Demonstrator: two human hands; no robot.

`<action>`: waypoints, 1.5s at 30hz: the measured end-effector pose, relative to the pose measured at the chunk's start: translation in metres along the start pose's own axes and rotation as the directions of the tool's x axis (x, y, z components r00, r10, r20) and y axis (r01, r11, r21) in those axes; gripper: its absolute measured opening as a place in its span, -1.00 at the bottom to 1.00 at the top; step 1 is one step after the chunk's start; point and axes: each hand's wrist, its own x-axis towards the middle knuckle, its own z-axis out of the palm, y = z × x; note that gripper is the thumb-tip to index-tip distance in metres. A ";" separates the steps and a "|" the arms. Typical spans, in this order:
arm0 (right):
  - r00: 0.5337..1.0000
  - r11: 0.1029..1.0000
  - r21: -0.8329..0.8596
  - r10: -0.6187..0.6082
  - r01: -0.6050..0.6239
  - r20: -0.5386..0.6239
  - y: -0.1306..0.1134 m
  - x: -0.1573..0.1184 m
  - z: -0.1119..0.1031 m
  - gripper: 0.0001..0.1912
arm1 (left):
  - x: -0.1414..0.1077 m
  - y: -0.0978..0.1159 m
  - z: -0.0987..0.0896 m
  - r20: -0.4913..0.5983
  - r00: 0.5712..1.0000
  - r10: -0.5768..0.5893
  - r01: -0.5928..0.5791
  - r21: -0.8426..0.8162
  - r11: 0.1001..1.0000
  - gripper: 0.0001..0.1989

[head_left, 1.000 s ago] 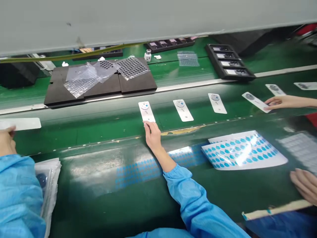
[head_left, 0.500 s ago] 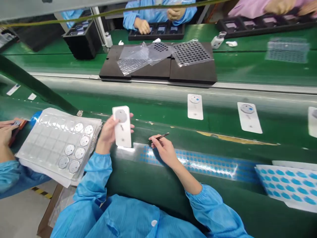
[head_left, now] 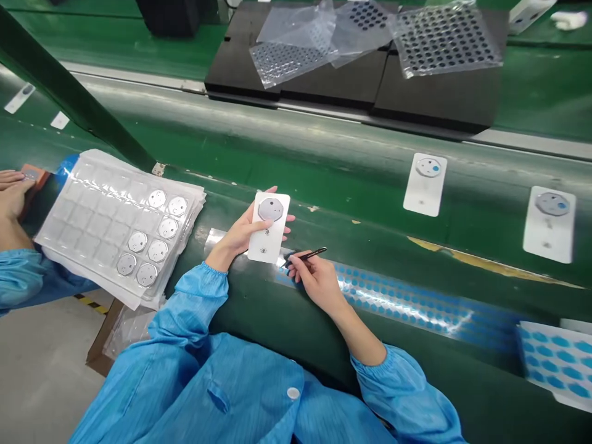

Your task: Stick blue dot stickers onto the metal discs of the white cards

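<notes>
Left hand grips the white card from behind, face tilted up toward us, so we judge it's held for the metal disc near its top to stay reachable. Right hand pinches dark tweezers pen-style, tips just beside the card's lower edge, over the strip of blue dots on the bench. Clear tray of discs sits just left of our left arm, within reach. Two more cards lie further right on the belt. Versus half a second ago: the card sits lower and closer to the tweezers, hands nearer together.
</notes>
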 end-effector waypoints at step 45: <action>0.942 0.958 0.189 -0.154 0.216 -0.297 -0.060 0.023 -0.025 -0.62 | -0.021 -0.023 0.054 0.074 0.995 -0.064 0.049 0.196 0.979 -0.35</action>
